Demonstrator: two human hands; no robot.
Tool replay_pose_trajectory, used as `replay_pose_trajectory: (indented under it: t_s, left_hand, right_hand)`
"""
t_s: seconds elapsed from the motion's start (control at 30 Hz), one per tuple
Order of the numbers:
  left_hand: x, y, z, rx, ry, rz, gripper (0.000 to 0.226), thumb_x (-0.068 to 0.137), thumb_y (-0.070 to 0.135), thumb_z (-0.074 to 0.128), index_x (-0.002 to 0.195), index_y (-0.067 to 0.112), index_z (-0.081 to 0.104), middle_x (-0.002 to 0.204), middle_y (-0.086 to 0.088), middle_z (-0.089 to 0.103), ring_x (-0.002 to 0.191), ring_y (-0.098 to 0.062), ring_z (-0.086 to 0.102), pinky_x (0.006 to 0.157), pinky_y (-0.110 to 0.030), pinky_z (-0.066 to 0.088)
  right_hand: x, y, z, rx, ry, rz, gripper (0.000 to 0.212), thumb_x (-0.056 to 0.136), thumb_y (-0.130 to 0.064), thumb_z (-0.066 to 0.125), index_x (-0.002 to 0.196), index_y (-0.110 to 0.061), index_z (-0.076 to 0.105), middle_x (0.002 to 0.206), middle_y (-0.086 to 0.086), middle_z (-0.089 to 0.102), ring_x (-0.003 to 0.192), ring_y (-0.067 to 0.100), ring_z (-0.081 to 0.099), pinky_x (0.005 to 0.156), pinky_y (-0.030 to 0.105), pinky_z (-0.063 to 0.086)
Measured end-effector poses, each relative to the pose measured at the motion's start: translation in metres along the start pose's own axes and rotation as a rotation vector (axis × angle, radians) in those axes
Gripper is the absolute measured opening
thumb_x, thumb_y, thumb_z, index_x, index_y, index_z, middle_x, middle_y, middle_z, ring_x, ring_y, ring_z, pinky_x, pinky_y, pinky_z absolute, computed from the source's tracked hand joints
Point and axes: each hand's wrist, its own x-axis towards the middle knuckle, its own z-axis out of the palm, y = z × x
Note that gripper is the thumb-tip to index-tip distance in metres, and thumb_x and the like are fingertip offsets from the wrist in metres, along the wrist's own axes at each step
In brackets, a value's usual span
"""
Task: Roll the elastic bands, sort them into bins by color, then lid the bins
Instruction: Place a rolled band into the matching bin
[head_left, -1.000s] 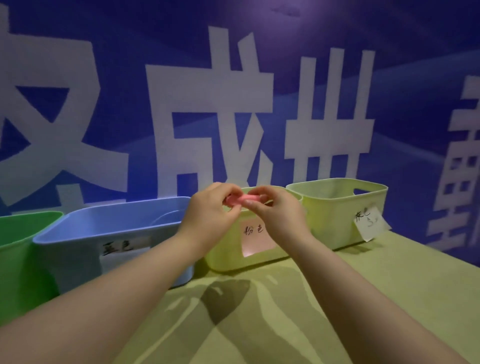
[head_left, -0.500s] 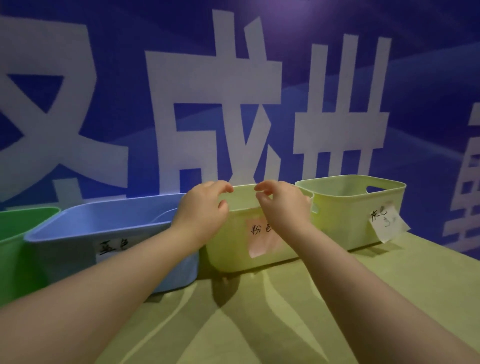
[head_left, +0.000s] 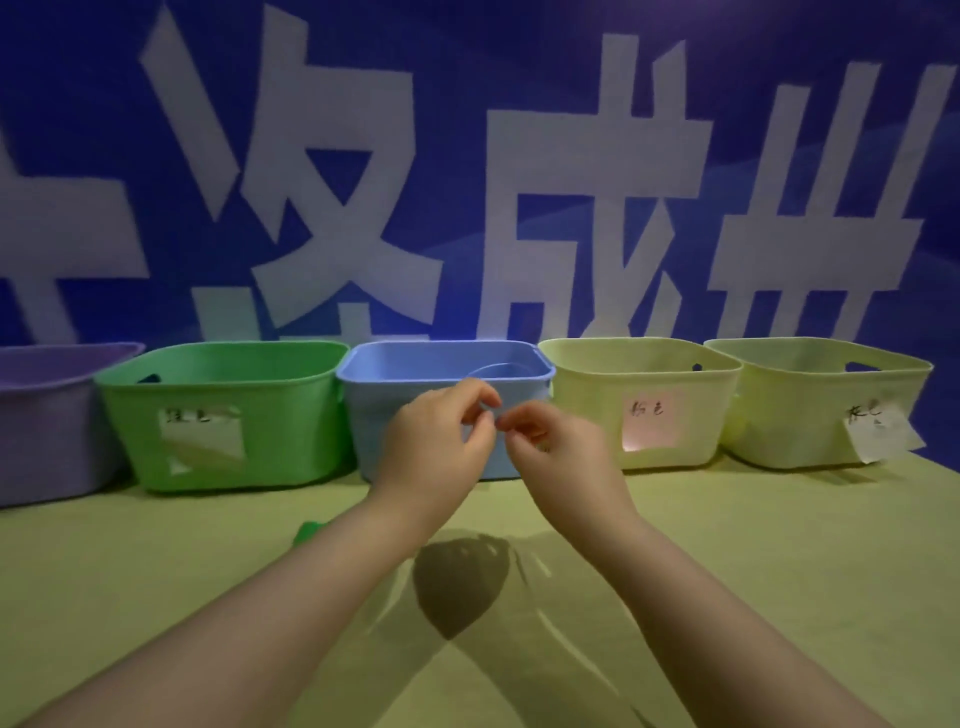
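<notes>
While the left hand (head_left: 441, 431) and right hand (head_left: 556, 441) hang above the bench (head_left: 779, 571), they meet right in front of the blue bin (head_left: 363, 415), covering part of its front wall. On both hands the fingers are curled, with thumb and forefinger drawn in. The tips of the two hands are touching or nearly so. Too blurred to tell if anything is pinched between them. Both forearms are bare and reach in from the bottom edge.

Five bins stand in a row at the far side of the bench, against a blue wall banner (head_left: 571, 208) with large white characters. From left:
- purple bin (head_left: 47, 426), cut off by the frame edge
- green bin (head_left: 291, 415), with a paper label (head_left: 208, 436) on its front, one corner peeling
- blue bin, just beside the green one
- pale yellow bin (head_left: 587, 415), with a pink note (head_left: 652, 426) on its front
- second pale yellow bin (head_left: 779, 415), with a white note (head_left: 883, 434) hanging tilted off its front

All the writing is handwritten and unreadable. All five bins are open on top, and their contents cannot be seen from this angle. A faint curved line shows inside the blue bin.

A small green scrap (head_left: 306, 531) lies on the bench just left of the left forearm, partly hidden by it. It could be a band, but this is unclear. The hands' shadow (head_left: 462, 587) falls on the bench between the forearms.
</notes>
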Motion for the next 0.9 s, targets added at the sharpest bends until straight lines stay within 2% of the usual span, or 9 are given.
replay_pose_trajectory:
  t_s: [0.17,0.27,0.37,0.57,0.7,0.77,0.9]
  left_hand:
    - [-0.036,-0.026,-0.060,0.030,0.067,-0.083,0.011,0.088,0.013,0.057,0.092,0.017,0.066,0.081,0.009,0.062,0.077,-0.008,0.056,0.061,-0.010,0.036]
    - [-0.051,-0.043,-0.090,0.061,0.111,-0.163,0.011,0.088,0.013,0.057,0.092,0.016,0.067,0.079,0.008,0.061,0.076,-0.013,0.058,0.063,-0.025,0.041]
    - [-0.062,-0.059,-0.108,0.070,0.104,-0.218,0.013,0.089,0.015,0.055,0.093,0.016,0.068,0.082,0.003,0.066,0.077,-0.016,0.059,0.067,-0.031,0.046]
    - [-0.077,-0.077,-0.112,0.047,0.085,-0.224,0.015,0.090,0.017,0.053,0.093,0.016,0.068,0.086,0.002,0.068,0.081,-0.015,0.059,0.069,-0.031,0.045]
    - [-0.085,-0.088,-0.108,0.062,0.098,-0.206,0.014,0.089,0.017,0.054,0.091,0.016,0.068,0.083,0.003,0.066,0.079,-0.016,0.056,0.065,-0.028,0.038]
    - [-0.087,-0.096,-0.106,0.084,0.049,-0.207,0.016,0.091,0.020,0.052,0.094,0.017,0.067,0.086,0.003,0.066,0.082,-0.016,0.056,0.069,-0.029,0.042]
    - [-0.087,-0.108,-0.105,0.121,0.006,-0.238,0.019,0.092,0.023,0.049,0.103,0.017,0.064,0.095,0.002,0.065,0.091,-0.018,0.056,0.078,-0.034,0.047]
  right_hand:
    - [-0.025,-0.043,0.028,-0.006,-0.058,-0.013,0.019,0.089,-0.020,0.053,0.099,-0.024,0.068,0.097,-0.006,0.069,0.093,0.011,0.060,0.086,0.033,0.048]
    - [-0.032,-0.065,0.046,-0.032,-0.058,-0.017,0.019,0.088,-0.018,0.054,0.097,-0.025,0.069,0.094,-0.004,0.070,0.091,0.014,0.061,0.084,0.032,0.048]
    - [-0.038,-0.081,0.064,-0.061,-0.070,-0.023,0.020,0.088,-0.017,0.054,0.097,-0.023,0.070,0.093,-0.004,0.070,0.091,0.015,0.062,0.083,0.031,0.047]
    - [-0.040,-0.090,0.097,-0.145,-0.131,-0.038,0.022,0.088,-0.016,0.052,0.098,-0.024,0.069,0.098,-0.005,0.071,0.094,0.014,0.062,0.086,0.032,0.046]
    - [-0.035,-0.080,0.118,-0.159,-0.179,0.003,0.023,0.089,-0.017,0.051,0.103,-0.025,0.068,0.103,-0.005,0.069,0.097,0.012,0.061,0.084,0.030,0.047]
    - [-0.030,-0.074,0.127,-0.162,-0.205,0.011,0.024,0.089,-0.019,0.052,0.106,-0.026,0.067,0.104,-0.005,0.068,0.099,0.012,0.060,0.085,0.031,0.048]
    - [-0.022,-0.064,0.149,-0.378,-0.413,0.009,0.039,0.089,-0.036,0.054,0.127,-0.030,0.052,0.123,-0.004,0.060,0.113,0.018,0.053,0.093,0.037,0.044]
